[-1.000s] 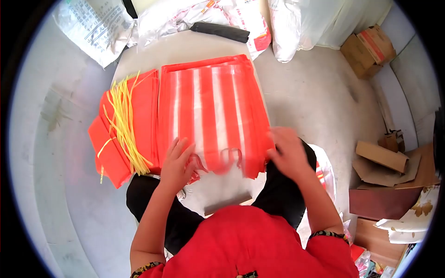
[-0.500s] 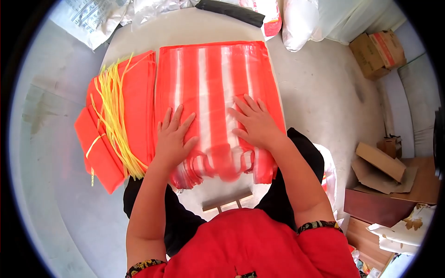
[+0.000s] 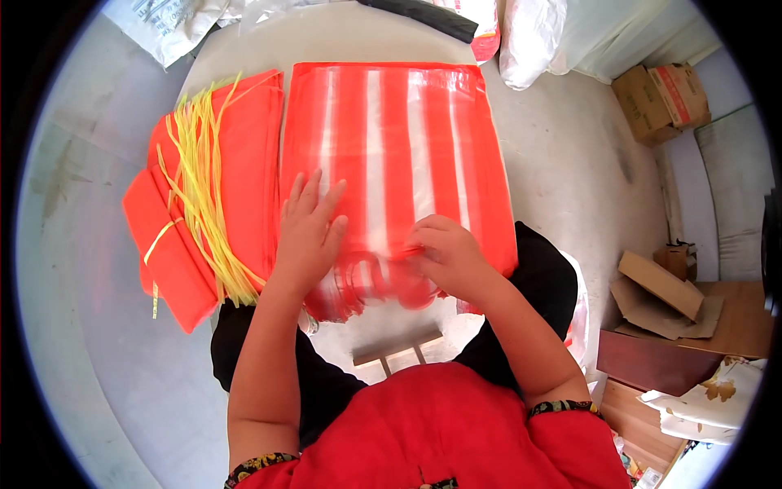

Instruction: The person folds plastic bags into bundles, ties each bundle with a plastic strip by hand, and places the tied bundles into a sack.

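Observation:
A stack of red plastic bags (image 3: 350,122) with clear stripes lies flat before me, its crumpled near end by the table edge. Spread flat on the stack's left part is my left hand (image 3: 311,232), fingers pointing away from me. My right hand (image 3: 448,257) has its fingers curled together at the near right end, pinching the gathered edge of a bag. That near edge is blurred between the hands. Beside the stack, on the left, a bundle of yellow ties (image 3: 199,179) rests on folded red sheets (image 3: 252,155).
The table (image 3: 269,41) carries a black roll (image 3: 428,16) at its far edge. White sacks (image 3: 533,41) stand behind it. Cardboard boxes (image 3: 660,98) are at the far right, and an opened carton (image 3: 664,297) sits at the near right. My knees are under the near edge.
My right hand has gone from lying flat on the bags to curling its fingers at their near edge. The left hand stays flat. The view has shifted slightly.

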A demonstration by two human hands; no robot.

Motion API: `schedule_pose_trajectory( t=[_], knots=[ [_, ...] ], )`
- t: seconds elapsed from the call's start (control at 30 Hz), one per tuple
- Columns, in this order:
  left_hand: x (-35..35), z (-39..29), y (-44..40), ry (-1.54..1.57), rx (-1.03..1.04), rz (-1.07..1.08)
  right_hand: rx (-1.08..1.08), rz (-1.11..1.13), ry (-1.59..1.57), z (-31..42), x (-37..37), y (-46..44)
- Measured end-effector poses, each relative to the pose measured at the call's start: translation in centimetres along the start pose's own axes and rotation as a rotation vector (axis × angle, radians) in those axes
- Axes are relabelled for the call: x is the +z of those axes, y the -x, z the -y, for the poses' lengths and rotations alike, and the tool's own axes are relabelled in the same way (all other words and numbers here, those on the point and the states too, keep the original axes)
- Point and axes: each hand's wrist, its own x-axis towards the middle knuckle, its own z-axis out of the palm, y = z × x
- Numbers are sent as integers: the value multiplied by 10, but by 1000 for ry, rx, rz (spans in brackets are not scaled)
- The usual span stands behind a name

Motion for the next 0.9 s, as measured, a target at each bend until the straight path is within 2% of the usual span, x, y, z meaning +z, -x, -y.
schedule_pose_trajectory(
  t=[0.07,0.17,0.3,0.37,0.47,0.57,0.67,0.77,0.9],
  knots=[
    [3,14,1,176,13,-128,107,-53,-234,19,-3,4],
    [0,25,5,489,-85,-233,355,-51,-607,13,0,4],
    [1,29,15,867,-332,-301,354,-187,-726,-8,14,5],
    [-7,20,18,947,-448,-287,259,-272,-768,-15,21,2],
    [-14,6,21,1029,-492,-245,357,-304,-948,-11,21,1],
    [-17,2,21,1064,-557,-203,336,-391,-932,-3,21,-2],
    [-24,-3,21,1232,-666,-143,350,-457,-986,9,21,-2],
    [-31,-6,24,1146,-677,-78,350,-388,-1012,2,21,4],
    [-36,1,36,1109,-607,6,247,-331,-877,-8,24,8]
  ],
)
